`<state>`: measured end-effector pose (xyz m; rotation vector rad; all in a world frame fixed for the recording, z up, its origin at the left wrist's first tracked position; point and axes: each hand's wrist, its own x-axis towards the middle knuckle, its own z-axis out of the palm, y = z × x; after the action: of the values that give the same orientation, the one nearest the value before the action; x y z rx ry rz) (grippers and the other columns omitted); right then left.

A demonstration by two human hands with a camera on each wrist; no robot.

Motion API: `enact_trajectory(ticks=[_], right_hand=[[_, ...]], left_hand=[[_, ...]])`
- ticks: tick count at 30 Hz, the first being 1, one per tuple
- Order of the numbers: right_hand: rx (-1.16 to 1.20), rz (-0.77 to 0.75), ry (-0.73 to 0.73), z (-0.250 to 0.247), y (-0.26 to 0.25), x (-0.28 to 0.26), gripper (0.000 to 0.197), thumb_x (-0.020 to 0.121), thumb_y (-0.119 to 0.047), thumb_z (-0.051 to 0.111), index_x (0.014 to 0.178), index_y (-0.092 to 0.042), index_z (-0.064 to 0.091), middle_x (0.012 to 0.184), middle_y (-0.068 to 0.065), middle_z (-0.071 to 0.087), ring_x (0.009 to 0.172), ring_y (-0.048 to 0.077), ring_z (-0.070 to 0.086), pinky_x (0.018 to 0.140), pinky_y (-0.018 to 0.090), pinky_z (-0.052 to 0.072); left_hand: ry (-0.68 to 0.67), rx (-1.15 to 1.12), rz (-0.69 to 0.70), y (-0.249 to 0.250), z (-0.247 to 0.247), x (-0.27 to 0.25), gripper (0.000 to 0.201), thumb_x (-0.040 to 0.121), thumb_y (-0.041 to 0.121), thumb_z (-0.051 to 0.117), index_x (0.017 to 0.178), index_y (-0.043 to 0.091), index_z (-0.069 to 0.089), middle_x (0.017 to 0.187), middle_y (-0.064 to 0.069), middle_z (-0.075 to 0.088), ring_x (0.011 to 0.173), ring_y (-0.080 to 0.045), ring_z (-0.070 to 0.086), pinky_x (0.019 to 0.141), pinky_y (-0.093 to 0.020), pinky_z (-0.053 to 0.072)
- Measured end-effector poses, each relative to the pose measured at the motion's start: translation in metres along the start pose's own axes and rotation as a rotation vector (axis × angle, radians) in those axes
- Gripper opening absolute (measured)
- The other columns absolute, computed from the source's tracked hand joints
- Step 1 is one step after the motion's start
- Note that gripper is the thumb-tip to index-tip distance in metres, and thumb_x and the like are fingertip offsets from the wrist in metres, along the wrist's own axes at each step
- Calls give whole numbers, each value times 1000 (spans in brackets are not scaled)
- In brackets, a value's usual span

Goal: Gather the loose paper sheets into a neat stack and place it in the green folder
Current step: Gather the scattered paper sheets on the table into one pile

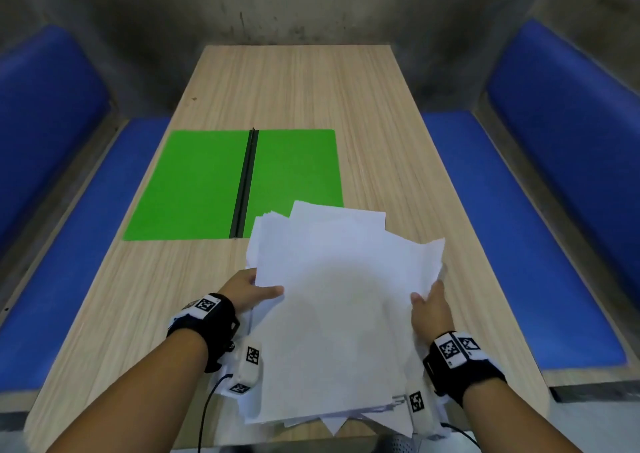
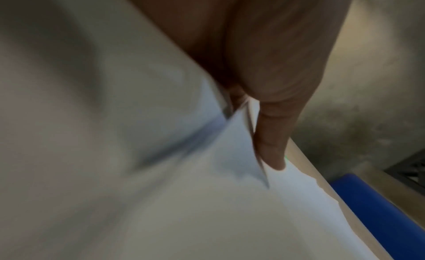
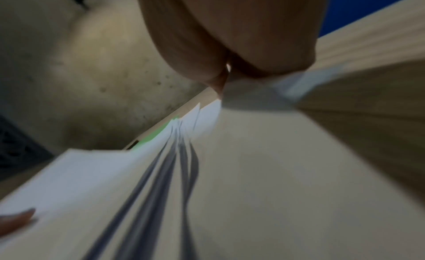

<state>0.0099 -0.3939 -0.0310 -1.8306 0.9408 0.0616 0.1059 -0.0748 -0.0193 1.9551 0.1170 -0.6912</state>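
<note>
An uneven bundle of white paper sheets (image 1: 339, 300) is held up between both hands over the near half of the table, its far corners fanned out. My left hand (image 1: 254, 288) grips the bundle's left edge, thumb on top. My right hand (image 1: 431, 305) grips the right edge, thumb on top too. The left wrist view shows a finger (image 2: 271, 136) pressed against the sheets (image 2: 207, 209). In the right wrist view the sheet edges (image 3: 179, 154) are splayed apart. The green folder (image 1: 207, 182) lies open and flat beyond the bundle, with a black spine; the paper overlaps its near right corner.
The wooden table (image 1: 346, 89) stretches away towards a grey wall. Blue padded benches (image 1: 540, 238) run along both sides. Cables hang from the wrist cameras near the table's front edge (image 1: 207, 414).
</note>
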Motion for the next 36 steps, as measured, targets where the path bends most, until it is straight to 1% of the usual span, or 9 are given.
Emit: enact_trajectory(ticks=[6,10,14,18,24,29,31,33,36], right_hand=[[-24,-43,-8,-4,0,12,51,94,-12,53,143,-6,40,141,14,50,130,33,47,110,40,36],[83,-48,-25,8,3,7,34,86,-21,65,118,-11,62,112,10,69,103,32,65,94,47,51],[215,38,-75,12,7,5,47,46,-28,91,88,-13,73,88,5,76,86,29,71,79,48,59],[230,40,-130,17,-2,-4,38,54,-3,88,86,-3,70,88,12,74,85,34,70,76,48,59],[-10,-113,-69,15,-12,-12,29,89,-14,63,114,1,62,92,8,60,86,23,57,74,26,41],[52,-65,-88,18,-11,-6,32,91,-10,58,120,1,59,108,13,64,101,32,62,81,31,45],[104,-45,-107,18,-9,-3,33,89,-12,58,121,-5,60,114,13,67,104,32,62,88,36,50],[150,-35,-122,17,-5,-1,31,88,-13,60,118,-11,62,114,10,68,106,30,62,97,41,49],[233,-22,-134,13,0,0,15,88,-10,61,98,-22,63,107,3,68,104,26,62,101,41,46]], left_hand=[[-95,58,-24,5,-10,2,29,69,24,82,95,24,69,98,4,72,97,-18,67,94,-34,48],[-127,60,40,9,-1,-2,37,65,25,84,98,13,73,95,1,76,90,-14,71,86,-31,53],[-105,91,133,16,4,-10,11,74,19,79,83,22,71,72,19,73,68,5,67,69,-18,50],[36,195,91,6,0,-7,49,56,48,75,94,17,72,102,2,73,94,-15,69,90,-38,53],[236,616,-22,8,10,-18,43,64,52,74,102,34,68,151,1,19,139,-26,13,111,-45,19],[462,807,213,10,30,-21,17,68,37,74,84,34,69,151,1,19,145,-32,-9,108,-48,-24],[498,806,345,6,35,-22,17,67,26,74,82,28,67,140,-6,38,140,-39,19,111,-50,1],[402,526,361,8,35,-25,20,78,17,65,98,16,65,121,-10,55,119,-35,48,93,-38,33],[255,112,247,10,31,-28,33,90,7,54,123,13,55,105,-2,62,98,-23,59,80,-25,40]])
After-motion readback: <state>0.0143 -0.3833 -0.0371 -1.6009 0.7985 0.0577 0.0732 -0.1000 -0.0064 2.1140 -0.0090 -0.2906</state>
